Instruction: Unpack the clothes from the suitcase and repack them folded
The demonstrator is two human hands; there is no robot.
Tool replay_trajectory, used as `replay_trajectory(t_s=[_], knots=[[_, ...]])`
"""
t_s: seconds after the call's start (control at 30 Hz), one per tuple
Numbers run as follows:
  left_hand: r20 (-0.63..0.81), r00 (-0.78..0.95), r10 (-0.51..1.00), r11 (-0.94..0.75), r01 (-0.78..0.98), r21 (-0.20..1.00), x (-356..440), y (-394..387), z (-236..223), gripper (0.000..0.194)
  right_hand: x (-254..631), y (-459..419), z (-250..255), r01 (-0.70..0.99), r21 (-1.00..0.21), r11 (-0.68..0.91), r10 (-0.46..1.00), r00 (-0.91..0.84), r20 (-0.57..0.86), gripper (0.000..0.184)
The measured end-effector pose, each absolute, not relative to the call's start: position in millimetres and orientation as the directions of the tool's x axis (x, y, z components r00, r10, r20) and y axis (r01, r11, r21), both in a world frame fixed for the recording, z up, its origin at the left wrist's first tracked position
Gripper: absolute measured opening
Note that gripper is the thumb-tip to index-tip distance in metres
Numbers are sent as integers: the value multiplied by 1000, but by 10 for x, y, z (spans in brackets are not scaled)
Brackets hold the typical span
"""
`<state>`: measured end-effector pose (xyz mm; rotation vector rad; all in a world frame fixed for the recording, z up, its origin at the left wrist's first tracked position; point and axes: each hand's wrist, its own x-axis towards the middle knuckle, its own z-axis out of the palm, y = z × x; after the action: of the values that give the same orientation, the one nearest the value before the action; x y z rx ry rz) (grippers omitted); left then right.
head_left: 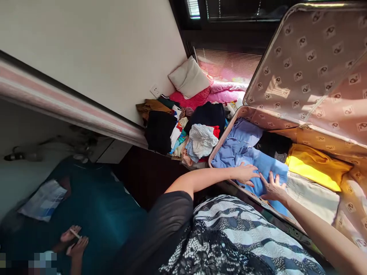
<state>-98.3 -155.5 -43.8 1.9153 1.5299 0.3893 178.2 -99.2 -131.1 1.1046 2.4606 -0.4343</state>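
An open suitcase point(309, 72) with a pink-brown printed lining stands in front of me, its lid raised. Spread over its left part lies a blue garment point(269, 162). My left hand point(245, 173) rests on this cloth near the front rim, fingers stretched out. Just to its right, my right hand point(273, 188) presses flat on the same fabric with its fingers apart. Folded beside the blue cloth are a yellow garment point(318, 164), a cream garment point(311, 193) and a black garment point(273, 144).
Heaped clothes point(205, 139) lie left of the suitcase, with a white pillow point(189, 78) behind them against the wall. Window blinds point(229, 65) are at the back. At lower left, another person's hands point(74, 240) hold a thin pale object above a dark green bed sheet point(97, 202).
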Motion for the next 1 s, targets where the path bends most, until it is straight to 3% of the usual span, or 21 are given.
replay_trajectory(t_s=[0.1,0.2,0.3,0.37,0.47,0.57,0.77,0.87,1.0], knots=[[-87,263,961,-127,698,705,-1456,-1911,-179,35,1460,-765,-1089,772,-170,613,564,-578,-590,78],[-31,27,999,9,584,812,-2007,-2372,-30,27,845,-608,-848,690,-285,666,538,-708,-457,49],[-100,-346,933,244,405,881,-2369,-2846,-28,21,9,-623,-538,517,-435,738,539,-838,-81,50],[-167,-486,858,349,313,883,-2486,-3102,-90,17,-551,-707,-285,458,-437,774,545,-833,93,54],[-202,-583,787,414,256,873,-2636,-3374,-187,15,-1222,-864,63,426,-335,840,501,-846,182,61],[-113,-696,709,425,293,856,-2963,-3560,-176,20,-1629,-1002,227,345,-220,912,384,-908,168,61],[233,-840,490,576,513,636,-4107,-3750,170,35,-1898,-1211,66,303,-143,942,314,-947,68,53],[210,-840,500,683,532,501,-4541,-3668,334,51,-1910,-1282,-2,306,-125,944,313,-949,42,50],[68,-822,565,763,552,337,-4760,-3345,399,92,-1883,-1345,-29,328,-155,932,339,-940,50,47]])
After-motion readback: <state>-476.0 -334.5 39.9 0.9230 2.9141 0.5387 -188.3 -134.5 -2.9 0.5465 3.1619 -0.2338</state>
